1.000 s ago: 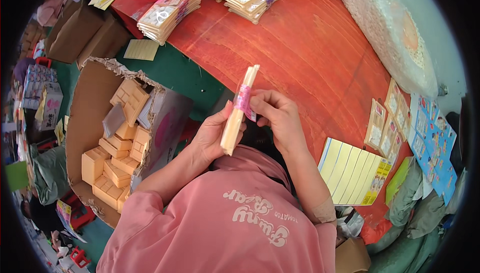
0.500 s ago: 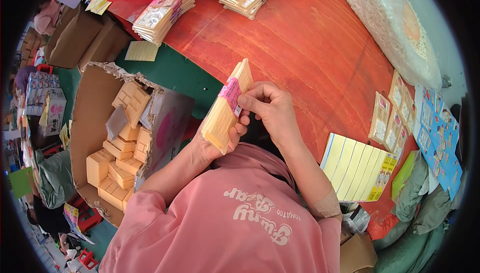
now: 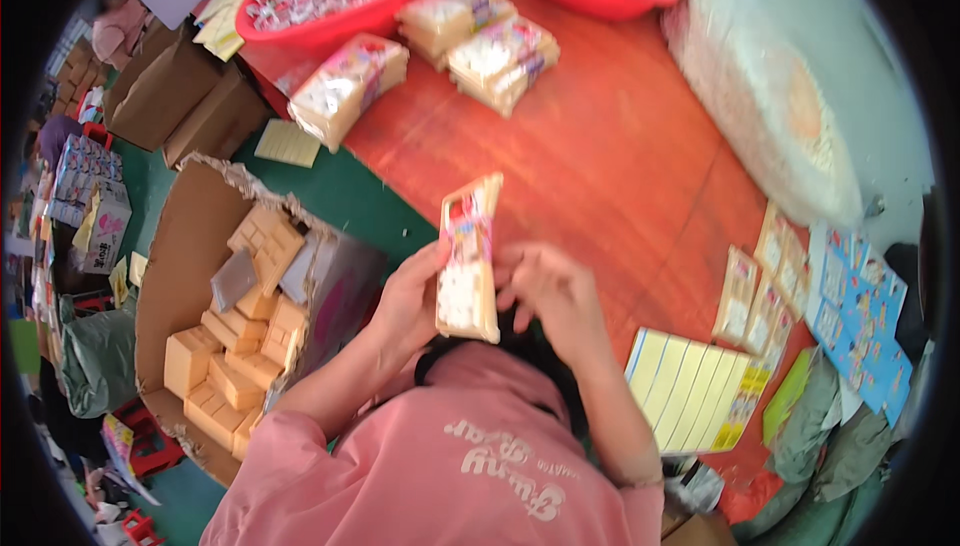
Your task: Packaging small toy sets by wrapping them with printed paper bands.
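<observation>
Tray pack [image 3: 462,281]: now showing its white-filled front instead of its plain back, between the hands.
Left hand [image 3: 413,281]: closing firmly around its left side.
Pink band [image 3: 474,238]: apparently holding unaided.
Right hand [image 3: 550,291]: hovering just beside, half-curled, seemingly empty.

Along the far edge of the reddish table [image 3: 620,156] stand a red tub [image 3: 400,12] heaped with small wrapped packets and a second red tub [image 3: 600,1], with a bulging clear plastic sack [image 3: 760,106] of pale pieces to their right and a blue printed sheet [image 3: 855,311] nearer the lower right. Brown cardboard boxes [image 3: 165,91] sit on the green floor [image 3: 350,186] at upper left, near a person in pink [image 3: 118,36], while farther down that side are a dark green bag [image 3: 98,351] and a red stool [image 3: 155,454], partly hidden.
</observation>
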Demonstrator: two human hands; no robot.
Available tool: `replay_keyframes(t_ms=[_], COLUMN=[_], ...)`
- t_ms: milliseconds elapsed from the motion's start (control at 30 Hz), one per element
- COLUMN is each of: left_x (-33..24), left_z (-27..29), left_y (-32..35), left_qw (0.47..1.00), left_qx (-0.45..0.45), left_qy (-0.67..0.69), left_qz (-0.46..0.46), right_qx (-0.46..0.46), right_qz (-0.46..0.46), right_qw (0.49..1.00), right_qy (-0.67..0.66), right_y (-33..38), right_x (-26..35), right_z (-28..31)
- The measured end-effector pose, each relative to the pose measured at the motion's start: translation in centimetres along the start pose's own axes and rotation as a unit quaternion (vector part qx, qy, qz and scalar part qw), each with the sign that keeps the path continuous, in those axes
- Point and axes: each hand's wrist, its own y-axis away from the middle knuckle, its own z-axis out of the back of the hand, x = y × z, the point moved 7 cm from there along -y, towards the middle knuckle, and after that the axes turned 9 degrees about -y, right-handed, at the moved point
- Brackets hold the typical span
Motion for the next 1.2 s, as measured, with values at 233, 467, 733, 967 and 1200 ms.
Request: replay_keyframes(t_ms=[233, 467, 733, 967, 1200], left_x=[-4.4, -6.9, -6.5, -6.6, 8.2], left_z=[-1.4, -0.5, 0.2, -3.7, -19.1], left_y=[-3.5, -6.2, -6.8, -4.1, -2.4], left_qw=[0.974, 0.931, 0.911, 0.727, 0.512], left_qx=[0.051, -0.002, -0.022, -0.119, 0.237], left_qy=[-0.162, -0.277, -0.338, -0.537, -0.661], left_qz=[-0.147, -0.238, -0.237, -0.411, -0.494], right_qx=[-0.030, -0.116, -0.131, -0.141, -0.330], right_qz=[0.005, 0.072, 0.048, 0.098, 0.204], right_qw=[1.000, 0.981, 0.988, 0.974, 0.825], right_qy=[-0.004, -0.134, -0.068, 0.149, 0.412], right_y=[-3.1, -13.9, -21.9, -10.8, 11.5], right_x=[1.9, 5.8, 5.7, 8.3, 8.0], right_z=[1.4, 4.0, 4.1, 8.3, 17.8])
